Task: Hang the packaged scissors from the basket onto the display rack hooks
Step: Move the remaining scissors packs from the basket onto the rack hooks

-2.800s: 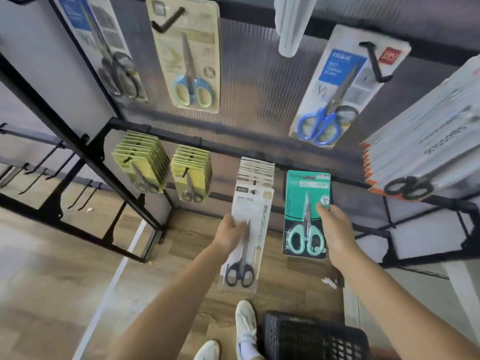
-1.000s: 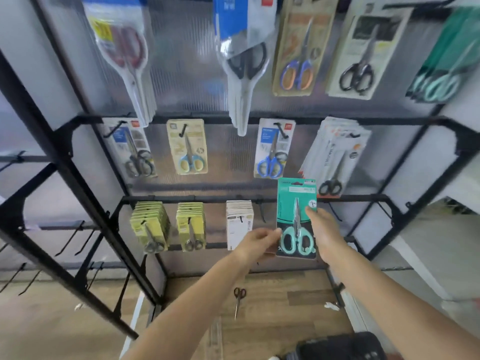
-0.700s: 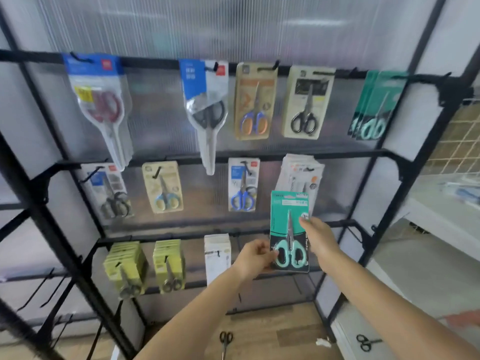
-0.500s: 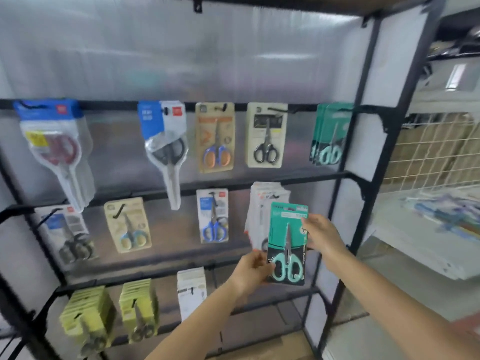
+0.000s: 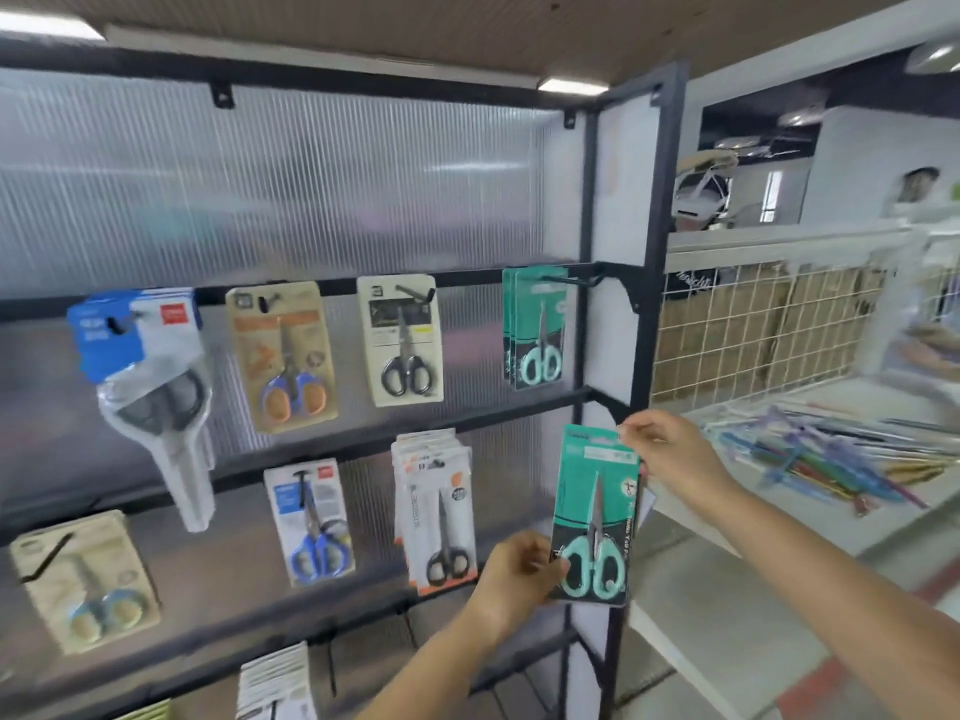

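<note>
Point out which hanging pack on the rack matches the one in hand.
The teal pack at the top row's right end: same teal card, mint handles as the held pack.

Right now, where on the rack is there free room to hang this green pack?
The hook with matching green packs has bare length in front, beside the black post. The gap between the green packs and the black-handled pack has no hook. The stack below is crowded.

At the right of the frame a white wire grid panel stands behind a white table. On the table, at middle right, lies a blurred heap of colourful thin items.
</note>
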The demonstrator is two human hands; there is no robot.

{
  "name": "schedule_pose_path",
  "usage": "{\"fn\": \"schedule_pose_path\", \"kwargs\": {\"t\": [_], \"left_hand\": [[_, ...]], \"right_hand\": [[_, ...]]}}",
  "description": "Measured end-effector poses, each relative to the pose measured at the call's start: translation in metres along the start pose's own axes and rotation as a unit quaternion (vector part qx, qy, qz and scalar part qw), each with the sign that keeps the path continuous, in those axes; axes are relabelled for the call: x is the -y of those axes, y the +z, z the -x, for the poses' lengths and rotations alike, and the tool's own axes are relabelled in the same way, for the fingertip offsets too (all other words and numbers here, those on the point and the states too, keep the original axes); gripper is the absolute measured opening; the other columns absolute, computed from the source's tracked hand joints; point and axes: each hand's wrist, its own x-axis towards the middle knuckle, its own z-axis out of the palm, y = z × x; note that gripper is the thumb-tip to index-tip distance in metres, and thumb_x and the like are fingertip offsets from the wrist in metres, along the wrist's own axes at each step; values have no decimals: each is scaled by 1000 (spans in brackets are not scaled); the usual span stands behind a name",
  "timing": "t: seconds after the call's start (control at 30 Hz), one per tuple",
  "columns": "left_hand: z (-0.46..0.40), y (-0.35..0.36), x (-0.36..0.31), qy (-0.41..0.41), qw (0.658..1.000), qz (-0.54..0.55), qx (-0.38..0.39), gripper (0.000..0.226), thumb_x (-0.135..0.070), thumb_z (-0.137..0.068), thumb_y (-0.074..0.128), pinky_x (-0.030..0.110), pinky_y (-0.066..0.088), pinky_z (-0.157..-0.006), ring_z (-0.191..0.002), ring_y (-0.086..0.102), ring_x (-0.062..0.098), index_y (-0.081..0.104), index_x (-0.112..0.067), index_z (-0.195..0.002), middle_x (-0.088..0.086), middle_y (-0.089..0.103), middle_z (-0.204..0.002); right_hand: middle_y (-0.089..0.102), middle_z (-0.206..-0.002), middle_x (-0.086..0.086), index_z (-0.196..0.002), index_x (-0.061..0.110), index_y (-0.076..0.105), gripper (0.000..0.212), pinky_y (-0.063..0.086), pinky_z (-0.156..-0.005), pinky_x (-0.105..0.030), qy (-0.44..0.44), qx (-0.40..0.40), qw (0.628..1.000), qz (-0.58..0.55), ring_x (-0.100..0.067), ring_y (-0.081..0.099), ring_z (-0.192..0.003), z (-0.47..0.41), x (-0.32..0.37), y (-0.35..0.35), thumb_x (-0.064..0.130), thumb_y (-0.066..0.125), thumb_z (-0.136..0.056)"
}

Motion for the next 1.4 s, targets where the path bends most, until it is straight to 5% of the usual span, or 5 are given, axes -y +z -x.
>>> {"fn": "schedule_pose_path", "kwargs": {"t": [0.27, 0.43, 0.63, 1.03, 1.4], "left_hand": [[-32, -6, -27, 38, 998, 25, 34, 18, 0, -90, 57, 14, 51, -57, -55, 61, -3, 52, -11, -77, 0, 59, -71], [-59, -10, -73, 116, 992, 17, 35, 21, -2, -90, 58, 10, 42, -51, -46, 52, -6, 51, -13, -74, -6, 51, -64], [-86, -17, -119, 168, 984, 31, 45, 24, -6, -92, 57, 8, 44, -54, -58, 47, 3, 44, -14, -73, -3, 41, -67], [-119, -20, -119, 178, 982, 25, 47, 23, -6, -91, 58, 11, 50, -59, -77, 48, 18, 43, -11, -73, 9, 40, -77], [-126, -25, -115, 174, 982, 45, 62, 22, -6, -89, 60, 11, 49, -60, -62, 47, 5, 48, -12, -72, -1, 43, -68]], "right_hand": [[63, -106, -6, -101, 12, 59, 11, 53, -74, -29, -17, -12, 1000, 10, -17, 60, -92, -30, 7, -13, 14, 60, -90], [62, -106, -3, -105, 11, 58, 14, 48, -59, -19, -64, -63, 996, 27, -14, 60, -86, -62, 45, -33, 16, 57, -92], [63, -106, -3, -97, 19, 58, 6, 53, -84, -37, -116, -107, 987, 39, -18, 61, -91, -99, 86, -52, 19, 58, -91], [62, -97, 3, -85, 25, 54, 9, 49, -62, -19, -141, -97, 985, 31, -8, 59, -82, -118, 92, -50, 22, 55, -93], [63, -93, 2, -88, 20, 56, 6, 55, -71, -24, -143, -97, 985, 12, -6, 60, -83, -127, 93, -42, 21, 55, -93]]}}
